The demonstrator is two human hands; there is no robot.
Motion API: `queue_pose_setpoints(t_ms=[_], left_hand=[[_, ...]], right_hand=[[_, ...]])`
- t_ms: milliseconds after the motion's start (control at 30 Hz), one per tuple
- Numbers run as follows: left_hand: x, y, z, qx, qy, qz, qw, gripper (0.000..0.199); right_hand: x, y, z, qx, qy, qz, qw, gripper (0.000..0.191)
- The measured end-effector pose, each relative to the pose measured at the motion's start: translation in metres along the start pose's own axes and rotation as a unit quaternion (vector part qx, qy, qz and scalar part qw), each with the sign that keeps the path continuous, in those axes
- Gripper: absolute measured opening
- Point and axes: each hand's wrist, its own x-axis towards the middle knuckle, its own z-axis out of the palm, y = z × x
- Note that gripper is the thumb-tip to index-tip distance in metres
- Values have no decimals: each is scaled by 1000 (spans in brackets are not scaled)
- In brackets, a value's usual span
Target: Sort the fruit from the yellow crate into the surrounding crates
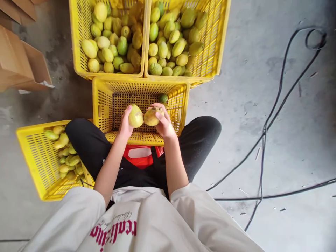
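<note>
My left hand (125, 126) holds a yellow-green fruit (135, 116). My right hand (164, 122) holds a browner, blemished yellow fruit (151, 117), and the two fruits touch. Both hands hover over a nearly empty yellow crate (102, 105) between my knees; a green fruit (163, 98) lies in its far right corner. Two full yellow crates of fruit stand beyond it, the left one (76, 52) and the right one (217, 45).
A yellow crate (31, 157) at my left holds several fruits. Cardboard boxes (21, 63) stand at the far left. Black cables (265, 129) run across the concrete floor on the right. A red stool (139, 156) shows between my legs.
</note>
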Motion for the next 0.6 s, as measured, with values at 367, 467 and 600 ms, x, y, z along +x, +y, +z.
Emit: queue_pose_setpoints(t_ms=[367,467,600], left_hand=[[-86,-43,-16,-38,115,-156,980,36],[-87,-45,-23,-41,75,-174,981,34],[-83,-34,-24,-60,71,-185,978,32]], right_hand=[[-64,30,12,62,224,160,959,30],[-67,29,13,74,256,178,947,33],[-66,24,13,86,262,177,945,37]])
